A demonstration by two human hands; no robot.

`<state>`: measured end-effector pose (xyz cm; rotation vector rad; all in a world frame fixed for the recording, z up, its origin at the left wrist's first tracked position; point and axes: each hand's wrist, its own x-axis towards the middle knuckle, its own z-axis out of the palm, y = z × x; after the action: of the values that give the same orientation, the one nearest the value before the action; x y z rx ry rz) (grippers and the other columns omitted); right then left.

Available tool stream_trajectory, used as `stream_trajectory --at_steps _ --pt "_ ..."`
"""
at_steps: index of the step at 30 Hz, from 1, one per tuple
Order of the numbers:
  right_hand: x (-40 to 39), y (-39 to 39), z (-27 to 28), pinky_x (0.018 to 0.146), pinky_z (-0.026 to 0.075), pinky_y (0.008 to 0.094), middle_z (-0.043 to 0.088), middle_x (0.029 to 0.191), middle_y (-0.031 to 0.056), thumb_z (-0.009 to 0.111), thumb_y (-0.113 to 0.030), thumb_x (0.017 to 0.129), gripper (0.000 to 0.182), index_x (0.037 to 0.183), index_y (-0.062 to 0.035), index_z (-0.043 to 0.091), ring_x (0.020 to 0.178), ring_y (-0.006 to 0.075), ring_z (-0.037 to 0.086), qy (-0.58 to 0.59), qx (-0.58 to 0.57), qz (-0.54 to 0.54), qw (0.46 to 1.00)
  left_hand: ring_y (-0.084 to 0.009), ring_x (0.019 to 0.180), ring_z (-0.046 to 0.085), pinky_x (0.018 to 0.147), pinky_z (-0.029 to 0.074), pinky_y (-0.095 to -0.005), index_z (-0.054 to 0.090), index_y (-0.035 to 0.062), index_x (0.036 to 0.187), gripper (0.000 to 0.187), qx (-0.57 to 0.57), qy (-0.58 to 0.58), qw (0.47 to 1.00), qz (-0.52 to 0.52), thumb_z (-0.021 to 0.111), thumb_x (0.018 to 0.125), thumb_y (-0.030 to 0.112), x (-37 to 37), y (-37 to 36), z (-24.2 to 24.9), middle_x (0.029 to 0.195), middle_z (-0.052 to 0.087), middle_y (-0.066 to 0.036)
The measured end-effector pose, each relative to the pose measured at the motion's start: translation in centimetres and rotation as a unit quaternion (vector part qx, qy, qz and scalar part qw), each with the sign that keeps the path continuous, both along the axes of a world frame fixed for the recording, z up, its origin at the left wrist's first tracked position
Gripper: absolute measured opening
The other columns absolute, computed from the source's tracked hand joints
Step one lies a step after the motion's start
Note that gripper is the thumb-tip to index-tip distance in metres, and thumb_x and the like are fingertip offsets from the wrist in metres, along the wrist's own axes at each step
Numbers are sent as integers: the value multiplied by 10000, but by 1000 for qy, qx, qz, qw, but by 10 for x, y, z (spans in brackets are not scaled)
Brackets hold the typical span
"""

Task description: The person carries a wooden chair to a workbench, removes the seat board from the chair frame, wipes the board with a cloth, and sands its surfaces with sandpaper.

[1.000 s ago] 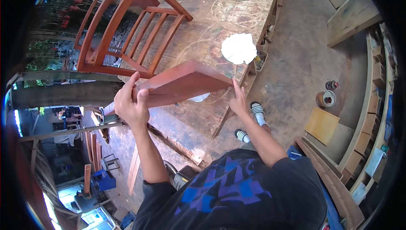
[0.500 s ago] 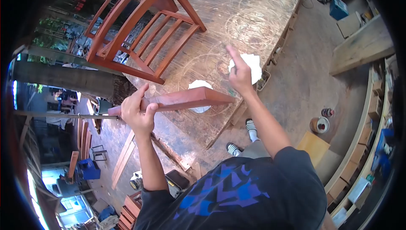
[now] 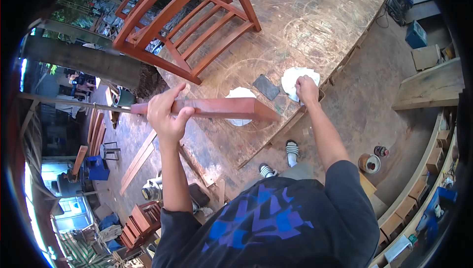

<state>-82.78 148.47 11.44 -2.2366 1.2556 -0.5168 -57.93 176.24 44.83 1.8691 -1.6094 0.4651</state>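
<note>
The left hand (image 3: 166, 115) holds a reddish wooden board (image 3: 217, 109) in a closed grip near its left end, thumb on top and fingers wrapped under, so the board hangs level in the air left of the frame's centre, above the near part of the desk (image 3: 305, 17). The right hand (image 3: 306, 89) is stretched out and closed on a white cloth (image 3: 291, 78) lying at the desk's right edge. Between the two hands, a dark sanding pad (image 3: 266, 87) lies flat on the desk, with a second white rag (image 3: 240, 104) partly hidden behind the board.

The board already shows an even red finish on its visible faces; the cloth is gripped but not yet brought to the wood, so any wiping looks still to come.

A red chair frame (image 3: 187, 22) fills the upper left of the desk; the upper right is open. The cloth sits right at the desk's edge, above the dirt floor (image 3: 374, 100).
</note>
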Motion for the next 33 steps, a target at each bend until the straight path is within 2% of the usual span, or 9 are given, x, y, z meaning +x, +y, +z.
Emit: stream_trajectory --at_steps 6,10,13,17,22,26,30,32,33 --pt "-30 -2 20 804 502 451 672 915 139 685 -111 812 73 833 -47 655 946 325 650 -89 -52 -21 995 -265 794 653 808 471 -379 764 86 1036 566 -16 16 1000 0 701 778 585 1 -9 -1 888 727 -97" --pt "-52 43 12 757 478 283 676 930 21 613 -36 847 43 886 -43 630 876 130 622 -380 313 4 870 -254 779 652 799 472 -369 768 86 1032 537 -9 18 1000 1 722 763 548 4 -10 0 872 727 -88" --pt "-8 129 -11 937 496 314 659 1183 81 498 50 894 365 1242 -18 585 1058 175 629 -533 386 -129 741 -252 778 654 799 473 -365 769 92 1034 512 -11 25 1000 6 736 762 525 2 -12 0 868 727 -82" --pt "41 177 -14 985 439 305 576 1270 68 459 -32 973 417 1390 -22 475 1140 171 556 -425 343 -223 807 -247 831 674 826 490 -361 767 106 1053 450 1 2 1000 28 721 812 484 0 -12 1 900 740 -77" --pt "45 191 191 796 463 251 566 1111 50 455 -57 978 308 1285 -37 472 927 110 552 -644 303 -73 699 -267 820 685 807 496 -373 780 115 973 445 -39 6 999 32 762 763 507 1 -20 1 865 744 -71" --pt "55 177 310 603 446 235 592 919 41 488 -141 1036 108 1104 -58 484 699 63 513 -633 81 62 768 -277 824 686 808 499 -386 786 125 970 454 -41 7 998 43 760 761 527 3 -21 -4 860 743 -78" --pt "58 170 281 899 482 310 606 1289 219 484 -19 984 245 1220 -28 547 1069 198 623 -680 122 0 723 -283 830 685 814 499 -404 788 126 971 471 -38 -8 998 40 748 765 547 -2 -21 1 864 744 -80" --pt "61 176 191 1017 452 373 569 1382 226 495 3 951 308 1246 2 584 1176 269 588 -741 147 -64 653 -283 835 686 815 499 -408 788 124 964 478 -46 -17 998 29 743 766 556 -3 -21 5 869 745 -81" --pt "54 175 130 1034 441 389 584 1354 224 505 -8 921 322 1228 11 598 1190 299 580 -686 163 -100 702 -283 838 686 816 499 -410 787 122 961 482 -47 -21 998 30 740 767 561 -4 -17 5 872 746 -81"
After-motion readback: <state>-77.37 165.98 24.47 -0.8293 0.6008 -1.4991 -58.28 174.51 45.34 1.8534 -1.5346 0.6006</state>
